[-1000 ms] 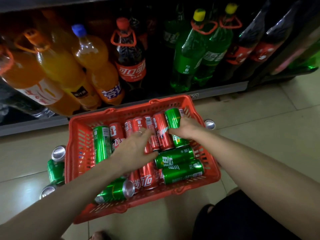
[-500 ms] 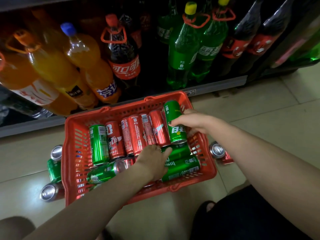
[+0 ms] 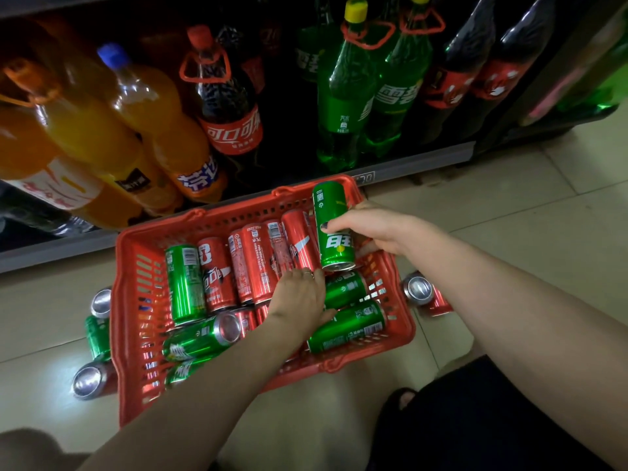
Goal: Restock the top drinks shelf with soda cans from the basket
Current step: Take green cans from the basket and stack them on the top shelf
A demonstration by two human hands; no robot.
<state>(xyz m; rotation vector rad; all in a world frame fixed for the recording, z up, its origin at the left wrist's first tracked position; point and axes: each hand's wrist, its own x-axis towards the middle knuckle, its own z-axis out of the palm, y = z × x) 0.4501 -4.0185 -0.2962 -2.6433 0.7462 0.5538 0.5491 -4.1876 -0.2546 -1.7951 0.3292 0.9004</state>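
A red plastic basket [image 3: 217, 215] sits on the floor in front of the bottom shelf. It holds several red cola cans [image 3: 255, 263] and green soda cans [image 3: 185, 280] lying on their sides. My right hand [image 3: 373, 229] grips one green can [image 3: 331, 212] and holds it upright above the basket's far right corner. My left hand [image 3: 299, 300] is down inside the basket. Its fingers and thumb curl round the left end of a lying green can [image 3: 346, 287]. The top drinks shelf is out of view.
Large orange [image 3: 102, 141], cola [image 3: 234, 124] and green [image 3: 343, 107] bottles fill the low shelf behind the basket. Loose cans lie on the tiled floor left of the basket [image 3: 90, 382] and right of it [image 3: 421, 292]. My dark-clothed leg is at bottom right.
My right hand has lifted the green can out of the row and higher above the basket. My left hand slid from the red cans toward the green cans at the right.
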